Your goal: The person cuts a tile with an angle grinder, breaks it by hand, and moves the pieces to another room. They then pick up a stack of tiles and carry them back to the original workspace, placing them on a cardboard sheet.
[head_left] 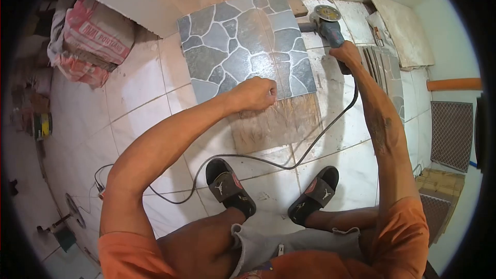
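My right hand point(346, 54) is wrapped round the body of an angle grinder point(330, 33), whose disc point(327, 13) faces up at the far end. The grinder is beside the right edge of a grey stone-patterned tile point(217, 39) with pale joint lines. A thin straight line runs down the tile's right part. My left hand point(256, 93) is closed at the tile's near edge, fingers curled under; what they hold, if anything, is hidden. Under the tile's near side lies a worn wooden board point(276, 126).
A black cord point(243, 156) loops across the white floor tiles in front of my slippers point(230, 186). At the left stands a cement bag point(98, 36). Several tiles point(380, 70) lean on the right, near a pale slab point(403, 31). An orange pipe point(452, 84) sticks out at the right.
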Demonstrator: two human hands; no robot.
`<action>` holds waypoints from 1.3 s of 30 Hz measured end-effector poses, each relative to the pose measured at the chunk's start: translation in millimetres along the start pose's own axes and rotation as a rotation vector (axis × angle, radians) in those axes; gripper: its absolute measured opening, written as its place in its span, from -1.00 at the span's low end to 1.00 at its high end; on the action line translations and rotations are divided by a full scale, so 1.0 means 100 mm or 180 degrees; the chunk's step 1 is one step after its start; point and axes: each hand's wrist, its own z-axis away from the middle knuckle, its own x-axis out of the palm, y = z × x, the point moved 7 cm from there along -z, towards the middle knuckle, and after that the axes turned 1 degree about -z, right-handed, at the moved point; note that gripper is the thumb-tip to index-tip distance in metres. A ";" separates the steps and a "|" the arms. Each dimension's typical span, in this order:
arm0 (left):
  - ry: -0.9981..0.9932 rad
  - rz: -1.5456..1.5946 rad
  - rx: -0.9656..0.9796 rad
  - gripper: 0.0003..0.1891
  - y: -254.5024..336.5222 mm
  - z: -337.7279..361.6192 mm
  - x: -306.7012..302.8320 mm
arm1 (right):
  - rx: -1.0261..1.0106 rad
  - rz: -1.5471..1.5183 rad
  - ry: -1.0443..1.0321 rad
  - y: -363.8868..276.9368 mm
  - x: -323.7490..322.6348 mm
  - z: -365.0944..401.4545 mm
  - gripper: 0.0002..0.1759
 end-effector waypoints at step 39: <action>0.2081 -0.0028 0.0339 -0.46 -0.22 0.10 -1.65 | -0.0537 -0.4360 -0.2543 -1.84 0.07 1.87 -0.58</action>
